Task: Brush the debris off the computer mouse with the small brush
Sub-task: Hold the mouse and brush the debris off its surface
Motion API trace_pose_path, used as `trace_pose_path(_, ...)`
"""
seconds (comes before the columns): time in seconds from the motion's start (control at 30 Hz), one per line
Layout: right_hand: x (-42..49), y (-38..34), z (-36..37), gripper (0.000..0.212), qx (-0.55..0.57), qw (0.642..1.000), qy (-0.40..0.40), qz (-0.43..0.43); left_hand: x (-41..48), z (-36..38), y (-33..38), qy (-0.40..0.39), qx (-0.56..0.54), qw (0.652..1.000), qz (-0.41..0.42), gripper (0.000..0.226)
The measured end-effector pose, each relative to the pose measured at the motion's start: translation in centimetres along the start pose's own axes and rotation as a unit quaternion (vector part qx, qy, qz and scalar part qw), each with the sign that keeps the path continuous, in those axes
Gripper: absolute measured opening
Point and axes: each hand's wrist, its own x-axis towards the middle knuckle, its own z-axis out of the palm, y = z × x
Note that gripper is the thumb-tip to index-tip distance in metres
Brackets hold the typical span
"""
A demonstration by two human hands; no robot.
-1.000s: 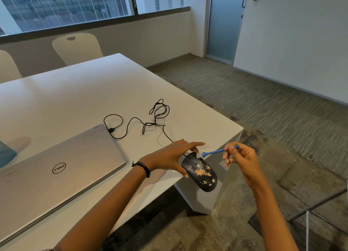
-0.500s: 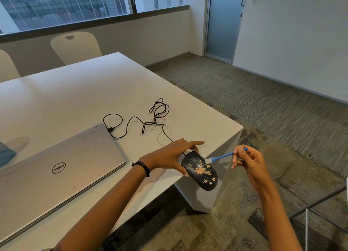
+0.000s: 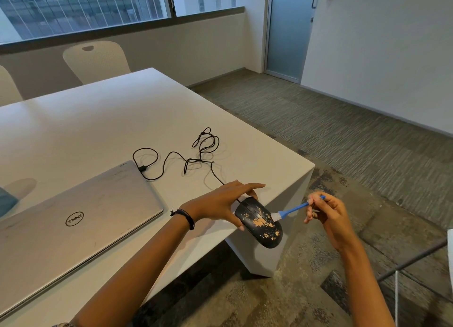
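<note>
Left hand [image 3: 220, 204] grips the mouse [image 3: 259, 222] off the surface [image 3: 122, 130] edge, long axis toward the wearer; right hand [image 3: 326, 214] fingers pinch the brush [image 3: 291, 209], bristles touching the mouse's right flank, debris just left

White table [image 3: 103, 120]: closed silver laptop [image 3: 73, 214] near left, tangled black cable [image 3: 193, 155] beside it.

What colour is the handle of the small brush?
Blue; the brush handle shows in the head view, pinched in the right hand.
</note>
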Motion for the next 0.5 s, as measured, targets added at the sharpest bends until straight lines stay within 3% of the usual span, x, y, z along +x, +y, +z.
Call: trace_pose_path(0.5, -0.20, 0.46, -0.45, 0.044, 0.006, 1.000, -0.006, 0.017, -0.10, -0.19, 0.33, -0.003, -0.005, 1.000, -0.001, 0.095)
